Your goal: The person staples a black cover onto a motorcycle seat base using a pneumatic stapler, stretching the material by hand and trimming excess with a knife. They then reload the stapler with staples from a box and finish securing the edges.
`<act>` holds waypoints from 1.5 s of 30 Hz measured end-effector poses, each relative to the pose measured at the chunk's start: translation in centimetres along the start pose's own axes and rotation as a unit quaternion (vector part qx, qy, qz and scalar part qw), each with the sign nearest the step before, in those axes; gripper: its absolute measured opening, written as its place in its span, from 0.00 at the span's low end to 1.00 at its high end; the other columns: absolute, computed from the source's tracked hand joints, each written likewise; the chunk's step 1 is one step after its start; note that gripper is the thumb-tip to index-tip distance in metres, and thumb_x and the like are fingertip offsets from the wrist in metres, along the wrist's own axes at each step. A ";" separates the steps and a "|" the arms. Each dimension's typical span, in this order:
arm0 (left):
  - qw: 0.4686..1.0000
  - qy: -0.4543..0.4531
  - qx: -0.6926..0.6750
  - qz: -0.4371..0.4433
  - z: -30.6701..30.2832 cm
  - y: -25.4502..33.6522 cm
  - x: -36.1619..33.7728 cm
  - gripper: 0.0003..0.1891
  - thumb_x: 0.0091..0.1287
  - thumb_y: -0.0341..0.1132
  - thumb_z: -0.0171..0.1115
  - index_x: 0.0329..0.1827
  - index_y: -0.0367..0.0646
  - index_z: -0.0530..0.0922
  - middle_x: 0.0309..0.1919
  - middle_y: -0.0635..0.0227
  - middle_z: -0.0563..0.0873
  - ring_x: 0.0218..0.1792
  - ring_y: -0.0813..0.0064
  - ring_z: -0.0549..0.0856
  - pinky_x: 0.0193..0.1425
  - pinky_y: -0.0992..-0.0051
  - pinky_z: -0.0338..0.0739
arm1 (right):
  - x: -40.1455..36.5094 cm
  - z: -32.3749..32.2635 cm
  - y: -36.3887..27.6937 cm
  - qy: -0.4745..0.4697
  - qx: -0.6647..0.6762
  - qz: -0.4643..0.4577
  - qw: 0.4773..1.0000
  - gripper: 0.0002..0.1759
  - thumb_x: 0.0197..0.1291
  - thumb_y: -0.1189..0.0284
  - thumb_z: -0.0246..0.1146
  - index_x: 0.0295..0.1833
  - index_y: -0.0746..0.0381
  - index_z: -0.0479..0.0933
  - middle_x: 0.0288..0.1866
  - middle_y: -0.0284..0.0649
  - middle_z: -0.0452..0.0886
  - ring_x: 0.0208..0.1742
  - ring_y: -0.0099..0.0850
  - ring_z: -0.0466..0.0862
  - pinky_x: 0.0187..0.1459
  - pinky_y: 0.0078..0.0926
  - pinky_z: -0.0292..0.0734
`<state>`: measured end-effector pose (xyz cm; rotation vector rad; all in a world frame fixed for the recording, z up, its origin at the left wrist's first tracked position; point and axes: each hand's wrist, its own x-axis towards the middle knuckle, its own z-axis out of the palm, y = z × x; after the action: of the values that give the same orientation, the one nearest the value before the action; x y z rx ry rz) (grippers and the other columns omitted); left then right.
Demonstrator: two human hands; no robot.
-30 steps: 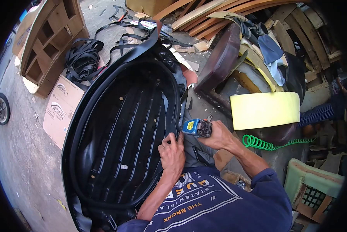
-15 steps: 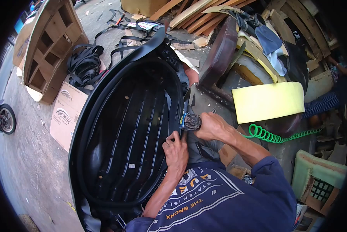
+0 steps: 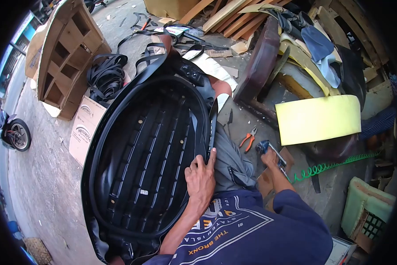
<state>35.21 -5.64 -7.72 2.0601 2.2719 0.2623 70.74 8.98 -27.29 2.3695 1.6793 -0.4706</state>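
Observation:
A large black seat shell point(image 3: 132, 176) lies hollow side up across my lap, ribbed inside, with black covering round its rim. My left hand point(image 3: 200, 181) presses on the shell's near right rim, index finger stretched along a dark strip of covering point(image 3: 213, 123). Down to the right, by the ground, my right hand point(image 3: 270, 160) is closed on an air stapler point(image 3: 264, 146), well apart from the shell. A green coiled hose point(image 3: 322, 168) runs off to the right of it. Orange-handled pliers point(image 3: 248, 139) lie on the ground just left of the stapler.
A yellow foam block point(image 3: 318, 120) sits at the right, below a dark red frame point(image 3: 260, 57). Wooden slats point(image 3: 234, 20) are piled at the top. Black straps point(image 3: 105, 77), a cardboard sheet point(image 3: 84, 128) and a wooden frame point(image 3: 66, 53) stand left. A green cushion point(image 3: 368, 205) is at lower right.
My right hand has carried the stapler from the shell's rim down and right toward the ground. My left index finger has stretched out along the rim. The pliers are now uncovered.

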 end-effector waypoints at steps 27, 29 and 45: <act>0.997 0.008 -0.077 -0.024 -0.6 -0.2 -0.7 0.33 0.61 0.37 0.76 0.73 0.53 0.81 0.46 0.57 0.79 0.45 0.61 0.84 0.44 0.62 0.71 | 3.3 4.1 -12.2 -0.066 0.189 0.133 0.971 0.52 0.56 0.58 0.74 0.79 0.56 0.52 0.72 0.63 0.72 0.73 0.65 0.74 0.72 0.54 0.72; 0.996 0.024 -0.079 -0.025 -0.8 -0.3 -0.2 0.31 0.62 0.37 0.75 0.72 0.54 0.82 0.45 0.58 0.79 0.43 0.62 0.82 0.43 0.63 0.70 | 1.9 1.4 -11.7 -0.081 0.226 0.075 0.968 0.50 0.57 0.57 0.72 0.78 0.56 0.51 0.69 0.64 0.75 0.71 0.65 0.77 0.71 0.52 0.73; 0.994 0.008 -0.106 -0.019 -0.8 -1.2 -0.4 0.30 0.62 0.34 0.72 0.72 0.55 0.83 0.60 0.53 0.81 0.42 0.64 0.82 0.44 0.65 0.71 | -15.7 -19.2 -16.2 -0.340 0.086 -0.345 0.870 0.23 0.53 0.69 0.61 0.55 0.62 0.86 0.60 0.53 0.82 0.60 0.50 0.85 0.64 0.41 0.78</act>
<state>33.98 -6.20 -7.21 1.9143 2.1829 0.4960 53.37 7.11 -3.34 1.3055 2.0709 -1.4163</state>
